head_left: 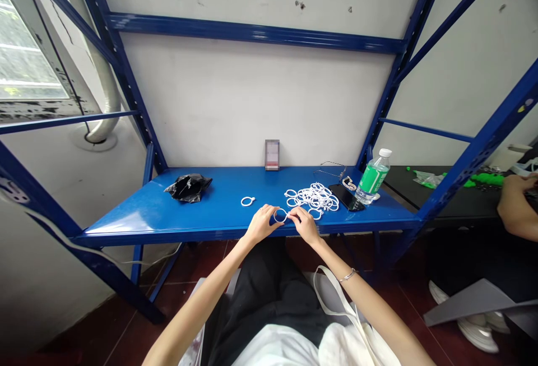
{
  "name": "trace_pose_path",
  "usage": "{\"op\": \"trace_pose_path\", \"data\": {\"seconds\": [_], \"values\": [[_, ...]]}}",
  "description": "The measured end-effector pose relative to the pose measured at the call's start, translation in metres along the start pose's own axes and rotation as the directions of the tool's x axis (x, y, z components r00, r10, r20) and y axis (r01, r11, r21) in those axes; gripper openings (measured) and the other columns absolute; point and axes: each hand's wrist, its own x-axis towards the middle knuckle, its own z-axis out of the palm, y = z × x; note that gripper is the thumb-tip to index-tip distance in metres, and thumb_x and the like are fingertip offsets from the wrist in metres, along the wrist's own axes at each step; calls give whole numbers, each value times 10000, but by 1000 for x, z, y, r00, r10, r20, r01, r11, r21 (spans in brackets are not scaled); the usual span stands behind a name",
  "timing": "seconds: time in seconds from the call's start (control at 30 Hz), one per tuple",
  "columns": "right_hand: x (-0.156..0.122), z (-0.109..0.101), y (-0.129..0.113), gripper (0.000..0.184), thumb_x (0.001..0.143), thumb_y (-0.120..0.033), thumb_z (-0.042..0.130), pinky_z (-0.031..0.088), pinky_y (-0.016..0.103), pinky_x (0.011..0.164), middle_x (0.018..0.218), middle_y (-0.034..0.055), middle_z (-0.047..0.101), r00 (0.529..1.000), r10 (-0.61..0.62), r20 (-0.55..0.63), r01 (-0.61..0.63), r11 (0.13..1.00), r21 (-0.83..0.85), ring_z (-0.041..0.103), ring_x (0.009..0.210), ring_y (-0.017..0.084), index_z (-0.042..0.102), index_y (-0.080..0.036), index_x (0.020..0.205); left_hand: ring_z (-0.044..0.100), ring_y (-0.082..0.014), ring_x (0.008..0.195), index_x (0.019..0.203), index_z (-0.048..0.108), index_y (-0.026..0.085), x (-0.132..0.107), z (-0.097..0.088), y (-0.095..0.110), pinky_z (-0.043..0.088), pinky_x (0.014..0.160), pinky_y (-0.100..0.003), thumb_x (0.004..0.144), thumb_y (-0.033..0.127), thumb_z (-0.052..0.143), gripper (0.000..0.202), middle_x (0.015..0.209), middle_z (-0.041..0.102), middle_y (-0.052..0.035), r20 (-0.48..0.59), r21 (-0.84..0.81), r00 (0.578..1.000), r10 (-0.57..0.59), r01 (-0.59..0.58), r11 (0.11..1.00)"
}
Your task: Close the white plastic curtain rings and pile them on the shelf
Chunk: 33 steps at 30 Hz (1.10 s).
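Observation:
A white ring (280, 215) is held between my two hands just above the front edge of the blue shelf (218, 218). My left hand (262, 222) pinches the ring's left side. On the ring's right side, my right hand (306, 225) grips it by the fingertips, near a small part I cannot make out. Behind my right hand lies a pile of white rings (317, 195), loosely heaped. One single white ring (247, 201) with a small tab rests apart, left of the pile.
A black plastic bag (189, 188) sits on the left. Upright against the wall stands a phone (272, 155). To the right are eyeglasses (334, 170), a dark phone (347, 198) and a green-labelled water bottle (373, 177). Blue posts frame both sides; another person's arm (519, 203) shows at far right.

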Motion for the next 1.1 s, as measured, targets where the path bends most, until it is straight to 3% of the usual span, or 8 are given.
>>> {"op": "trace_pose_path", "data": {"seconds": [1.1], "values": [[0,1,0,231,952,-338,443,480,322,658,766,41,617,1000,22,9,-22,1000,-12,602,736,204,546,-231,775,588,-211,873,1110,552,209,0,1,-2,504,722,-329,831,436,619,366,900,625,-32,2,15,1000,-17,17,1000]]}}
